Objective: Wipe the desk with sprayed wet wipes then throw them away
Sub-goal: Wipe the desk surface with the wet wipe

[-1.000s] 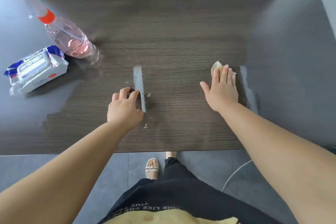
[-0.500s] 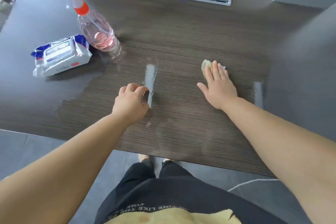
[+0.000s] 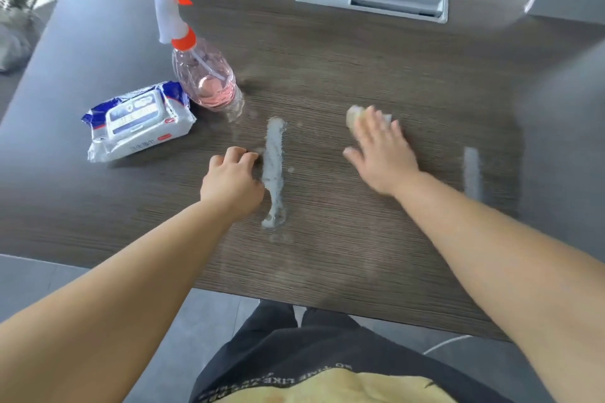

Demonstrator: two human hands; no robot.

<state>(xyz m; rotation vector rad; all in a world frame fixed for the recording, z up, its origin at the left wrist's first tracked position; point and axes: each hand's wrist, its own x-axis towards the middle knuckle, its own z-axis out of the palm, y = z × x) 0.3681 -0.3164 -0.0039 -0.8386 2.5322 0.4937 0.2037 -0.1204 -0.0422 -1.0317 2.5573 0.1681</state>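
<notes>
The right hand (image 3: 381, 154) is pressing flat, fingers straight, on a crumpled wet wipe (image 3: 353, 114) at mid-counter (image 3: 327, 59); the wipe is showing beyond the fingertips. The left hand (image 3: 232, 180) is resting on the counter, fingers curled, gripping nothing visible, just beside a pale wet streak (image 3: 273, 167). A spray bottle (image 3: 203, 75) is standing just beside a wipes pack (image 3: 137, 121) at left

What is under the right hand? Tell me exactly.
A wet wipe, pressed flat on the desk by the right hand. Only its far edge shows; the hand covers the rest.
</notes>
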